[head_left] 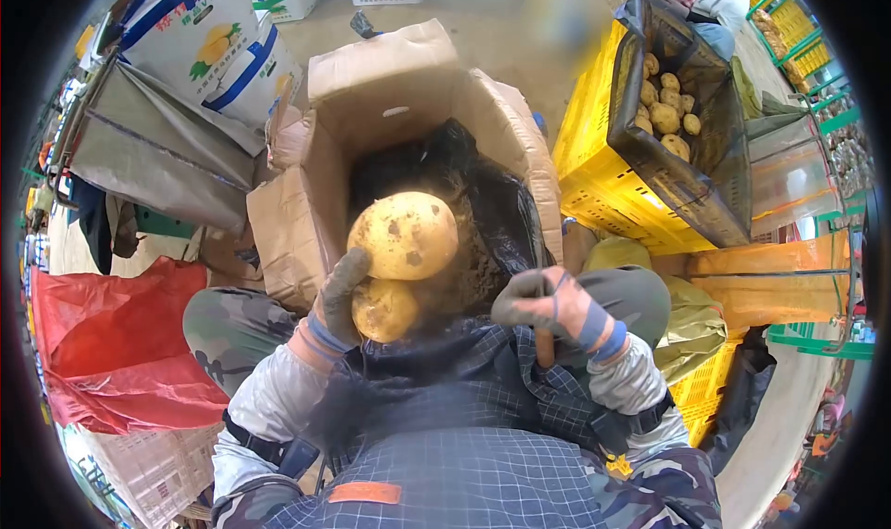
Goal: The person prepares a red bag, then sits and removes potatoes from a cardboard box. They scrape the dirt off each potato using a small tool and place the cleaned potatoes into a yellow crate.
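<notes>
My left hand (343, 297), in a grey-fingered glove, is closed on two potatoes. The upper one is a large yellow potato (408, 235) with dark dirt patches; a smaller potato (384, 310) sits just below it. My right hand (548, 304), gloved the same way, is curled shut to the right of them. A short brown handle (545, 347) sticks out beneath that fist; whatever it belongs to is hidden. Both hands are over the near side of an open cardboard box (385, 70), which is lined with black plastic (506, 213) and has loose soil inside.
At the right, a yellow crate (594, 148) with a dark liner holds several potatoes (665, 116). A red bag (121, 334) lies over a pale crate (148, 469) at left. Printed white cartons (200, 37) are stacked behind. Another person (715, 0) sits at upper right.
</notes>
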Available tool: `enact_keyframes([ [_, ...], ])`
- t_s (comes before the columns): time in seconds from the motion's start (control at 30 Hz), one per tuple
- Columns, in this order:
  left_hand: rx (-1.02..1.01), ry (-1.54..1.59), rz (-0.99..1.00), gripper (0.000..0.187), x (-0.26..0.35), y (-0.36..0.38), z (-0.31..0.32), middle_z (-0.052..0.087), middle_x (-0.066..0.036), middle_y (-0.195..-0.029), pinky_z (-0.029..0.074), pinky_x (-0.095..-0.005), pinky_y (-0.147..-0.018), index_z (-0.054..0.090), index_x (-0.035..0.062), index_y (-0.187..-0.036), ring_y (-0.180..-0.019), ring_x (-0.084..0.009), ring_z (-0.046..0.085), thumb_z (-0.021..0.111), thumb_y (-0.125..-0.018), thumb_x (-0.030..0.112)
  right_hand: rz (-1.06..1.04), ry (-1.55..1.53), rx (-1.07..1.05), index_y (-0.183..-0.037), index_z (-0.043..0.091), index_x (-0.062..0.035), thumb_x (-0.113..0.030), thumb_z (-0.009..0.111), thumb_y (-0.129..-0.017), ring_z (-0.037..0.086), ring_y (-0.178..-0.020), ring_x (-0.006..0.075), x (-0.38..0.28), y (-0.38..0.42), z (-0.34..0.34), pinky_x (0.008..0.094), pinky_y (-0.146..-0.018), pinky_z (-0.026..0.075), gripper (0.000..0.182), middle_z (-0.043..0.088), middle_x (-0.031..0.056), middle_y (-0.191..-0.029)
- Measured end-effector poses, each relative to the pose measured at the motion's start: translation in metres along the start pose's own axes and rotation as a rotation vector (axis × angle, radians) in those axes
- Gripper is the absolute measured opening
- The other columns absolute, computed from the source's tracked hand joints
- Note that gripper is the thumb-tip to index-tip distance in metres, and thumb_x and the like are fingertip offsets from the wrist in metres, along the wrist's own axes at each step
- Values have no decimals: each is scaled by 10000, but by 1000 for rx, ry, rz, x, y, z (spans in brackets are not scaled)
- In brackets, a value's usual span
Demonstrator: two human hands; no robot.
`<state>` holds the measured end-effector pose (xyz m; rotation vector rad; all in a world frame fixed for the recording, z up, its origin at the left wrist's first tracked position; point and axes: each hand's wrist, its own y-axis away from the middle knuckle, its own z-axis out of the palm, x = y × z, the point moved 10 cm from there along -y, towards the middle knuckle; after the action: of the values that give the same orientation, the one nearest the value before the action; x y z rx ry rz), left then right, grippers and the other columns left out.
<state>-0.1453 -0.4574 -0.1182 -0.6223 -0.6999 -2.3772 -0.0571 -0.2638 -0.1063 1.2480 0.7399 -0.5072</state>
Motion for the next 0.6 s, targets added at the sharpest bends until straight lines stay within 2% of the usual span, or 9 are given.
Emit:
enact_keyframes([
  [0.03, 9, -17, 21, 848, 4, 1, 1, 585, -270, -1257, 639, -471, -685, 364, 41, -1475, -940, -383, 701, 688, -881, 552, 48, 108, -15, -1075, 704, 3, -318, 734, -868, 667, -729, 168, 0, 1, 11, 325, -694, 547, 383, 712, 103, -852],
  [0.13, 19, -85, 64, 797, 12, 1, 4, 609, -252, -1242, 639, -437, -707, 395, 19, -1457, -944, -352, 707, 687, -892, 500, -216, 288, 268, -929, 723, 3, -271, 759, -845, 677, -655, 150, -21, -9, 0, 315, -606, 521, 289, 716, 97, -780],
  [0.2, 64, -180, 101, 770, 16, 2, -2, 629, -237, -1224, 637, -417, -715, 421, 12, -1442, -948, -327, 710, 689, -892, 481, -474, 751, 604, -1005, 710, -40, -311, 790, -823, 714, -777, 290, -69, 2, -5, 383, -706, 550, 336, 725, 157, -843],
  [0.27, 77, -313, 148, 747, 24, 4, -2, 648, -220, -1198, 632, -399, -712, 445, 7, -1426, -948, -303, 711, 688, -893, 470, -569, 1101, 746, -1114, 678, -90, -318, 785, -819, 702, -871, 330, -95, 2, 2, 411, -766, 554, 388, 730, 144, -959],
  [0.37, 128, -447, 229, 713, 36, 6, -3, 666, -205, -1171, 623, -374, -702, 470, 6, -1411, -930, -274, 715, 680, -901, 457, -324, 1220, 593, -1137, 640, -134, -307, 773, -819, 696, -921, 323, -91, -30, 7, 431, -796, 552, 386, 718, 115, -1002],
  [0.5, 184, -526, 249, 675, 38, 3, -27, 678, -189, -1147, 611, -348, -702, 490, 10, -1395, -903, -247, 714, 665, -915, 450, -169, 1427, 347, -1099, 607, -155, -286, 767, -817, 704, -920, 309, -69, -49, 30, 422, -772, 555, 350, 716, 92, -982],
  [0.6, 193, -441, 175, 656, 30, 0, -34, 694, -183, -1096, 607, -340, -706, 507, 9, -1378, -869, -239, 716, 654, -922, 458, -310, 1272, 573, -1071, 600, -153, -286, 770, -810, 707, -920, 315, -79, -46, 5, 420, -764, 556, 339, 706, 96, -984],
])
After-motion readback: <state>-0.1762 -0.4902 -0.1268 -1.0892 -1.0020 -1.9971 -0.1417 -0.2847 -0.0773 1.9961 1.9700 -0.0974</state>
